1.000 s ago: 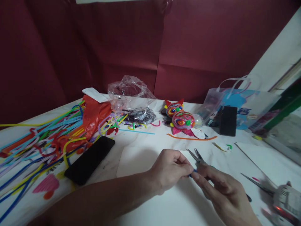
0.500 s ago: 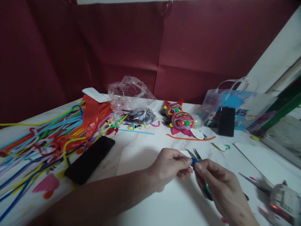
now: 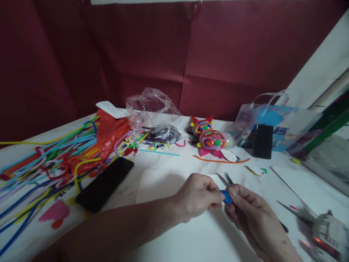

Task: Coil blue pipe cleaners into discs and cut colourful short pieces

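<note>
A small round blue piece (image 3: pixel 227 197), which looks like a coiled pipe cleaner, is pinched between the fingertips of both hands over white paper. My left hand (image 3: pixel 200 194) has its thumb and forefinger closed on the left edge. From the right, my right hand (image 3: pixel 249 211) grips the other edge with thumb and fingers. Scissors (image 3: pixel 225 179) show their parted blades just beyond the right hand, which hides most of the rest; whether the hand touches them I cannot tell.
Pipe cleaners (image 3: pixel 62 145) lie heaped at left beside a black phone (image 3: pixel 106 185). Two colourful animal-faced crafts (image 3: pixel 212 141) sit at the back, behind an orange pipe cleaner (image 3: pixel 222 160). A black box (image 3: pixel 263 142), a clear bag (image 3: pixel 283 123) and a glue gun (image 3: pixel 331 233) are at right.
The blue piece has turned and shows its round face more, slightly lower than before. My right hand has shifted and now covers the teal scissor handle.
</note>
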Demonstrator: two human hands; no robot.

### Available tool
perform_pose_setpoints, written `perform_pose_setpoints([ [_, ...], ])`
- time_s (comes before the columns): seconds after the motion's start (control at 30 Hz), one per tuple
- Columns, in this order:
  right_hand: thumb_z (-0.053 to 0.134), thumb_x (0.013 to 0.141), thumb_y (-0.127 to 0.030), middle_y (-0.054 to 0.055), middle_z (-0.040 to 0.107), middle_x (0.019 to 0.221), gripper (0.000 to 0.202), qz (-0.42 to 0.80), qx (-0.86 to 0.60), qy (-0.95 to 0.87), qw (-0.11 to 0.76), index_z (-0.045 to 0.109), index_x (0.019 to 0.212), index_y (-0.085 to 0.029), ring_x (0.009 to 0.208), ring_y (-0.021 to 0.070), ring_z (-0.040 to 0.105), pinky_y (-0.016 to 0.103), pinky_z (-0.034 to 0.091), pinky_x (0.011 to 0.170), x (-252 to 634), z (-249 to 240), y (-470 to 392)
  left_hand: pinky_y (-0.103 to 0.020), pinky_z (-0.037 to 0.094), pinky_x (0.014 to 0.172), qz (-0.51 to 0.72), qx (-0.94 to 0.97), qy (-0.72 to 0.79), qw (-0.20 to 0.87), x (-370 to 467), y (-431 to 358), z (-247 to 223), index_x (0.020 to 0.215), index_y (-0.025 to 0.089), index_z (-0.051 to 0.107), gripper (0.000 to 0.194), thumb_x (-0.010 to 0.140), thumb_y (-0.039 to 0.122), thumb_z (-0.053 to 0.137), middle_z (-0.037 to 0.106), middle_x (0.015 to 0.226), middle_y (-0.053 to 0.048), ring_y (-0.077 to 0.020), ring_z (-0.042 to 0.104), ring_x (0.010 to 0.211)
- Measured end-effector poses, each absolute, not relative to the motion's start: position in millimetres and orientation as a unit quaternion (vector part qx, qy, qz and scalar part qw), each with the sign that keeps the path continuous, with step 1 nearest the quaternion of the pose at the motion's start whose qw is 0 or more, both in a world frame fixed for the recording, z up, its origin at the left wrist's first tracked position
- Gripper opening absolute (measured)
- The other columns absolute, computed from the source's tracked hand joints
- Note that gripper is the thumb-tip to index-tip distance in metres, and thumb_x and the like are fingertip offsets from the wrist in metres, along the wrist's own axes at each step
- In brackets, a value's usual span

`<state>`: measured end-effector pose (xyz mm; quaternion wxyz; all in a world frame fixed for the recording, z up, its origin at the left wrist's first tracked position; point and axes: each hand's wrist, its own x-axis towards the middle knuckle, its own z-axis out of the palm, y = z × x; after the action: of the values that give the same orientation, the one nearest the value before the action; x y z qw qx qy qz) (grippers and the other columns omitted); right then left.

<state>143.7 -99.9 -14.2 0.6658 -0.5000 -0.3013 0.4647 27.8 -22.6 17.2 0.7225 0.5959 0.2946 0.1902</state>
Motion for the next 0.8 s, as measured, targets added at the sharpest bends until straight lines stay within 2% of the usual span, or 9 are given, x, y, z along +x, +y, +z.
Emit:
perform_pose_setpoints([
  [0.1,0.07,0.067,-0.038,-0.002,0.044,0.044,0.03,0.464,-0.498,-0.289,0.673,0.054,0.056,-0.016,0.039,0.0076,0.033,0.018,0.029,0.038,142,-15,-99,-0.022,0.032,0.051,0.196,0.59,0.288,0.728,27,-22,18,0.058,0.014,0.049,0.011,0.058,0.021,0.058,0.048,0.049,0.004,-0.0066,0.043,0.047],
  [0.23,0.074,0.064,-0.038,-0.003,0.045,0.046,0.029,0.397,-0.532,-0.277,0.695,0.056,0.059,-0.016,0.041,0.0075,0.036,0.018,0.031,0.039,151,-23,-94,-0.023,0.033,0.052,0.222,0.578,0.29,0.73,28,-19,18,0.06,0.014,0.051,0.015,0.058,0.027,0.058,0.049,0.051,0.003,-0.0071,0.044,0.049],
  [0.4,0.077,0.061,-0.035,-0.002,0.054,0.057,0.031,0.33,-0.583,-0.273,0.69,0.063,0.083,-0.018,0.048,0.0104,0.043,0.019,0.035,0.042,160,-29,-93,-0.023,0.034,0.053,0.226,0.54,0.31,0.749,30,-18,17,0.063,0.014,0.05,0.022,0.055,0.033,0.059,0.051,0.054,0.002,-0.0078,0.046,0.051],
  [0.47,0.07,0.069,-0.041,-0.001,0.053,0.058,0.026,0.347,-0.585,-0.3,0.669,0.063,0.074,-0.016,0.049,0.0108,0.042,0.02,0.034,0.042,158,-26,-95,-0.024,0.034,0.054,0.226,0.529,0.311,0.756,30,-19,16,0.064,0.014,0.05,0.025,0.054,0.034,0.06,0.051,0.055,0.001,-0.0081,0.047,0.052],
  [0.57,0.061,0.076,-0.045,0.0,0.048,0.053,0.035,0.392,-0.56,-0.387,0.619,0.057,0.058,-0.016,0.047,0.0101,0.038,0.02,0.031,0.041,151,-21,-98,-0.024,0.034,0.054,0.222,0.526,0.313,0.759,30,-21,13,0.063,0.014,0.05,0.025,0.054,0.035,0.059,0.052,0.055,0.001,-0.0079,0.046,0.052],
  [0.8,0.068,0.069,-0.042,-0.004,0.036,0.044,0.036,0.386,-0.562,-0.372,0.629,0.052,0.052,-0.015,0.041,0.0069,0.025,0.019,0.015,0.037,144,-16,-102,-0.024,0.036,0.054,0.215,0.543,0.286,0.76,32,-21,11,0.066,0.013,0.053,0.021,0.055,0.03,0.06,0.052,0.057,0.001,-0.0078,0.047,0.053],
])
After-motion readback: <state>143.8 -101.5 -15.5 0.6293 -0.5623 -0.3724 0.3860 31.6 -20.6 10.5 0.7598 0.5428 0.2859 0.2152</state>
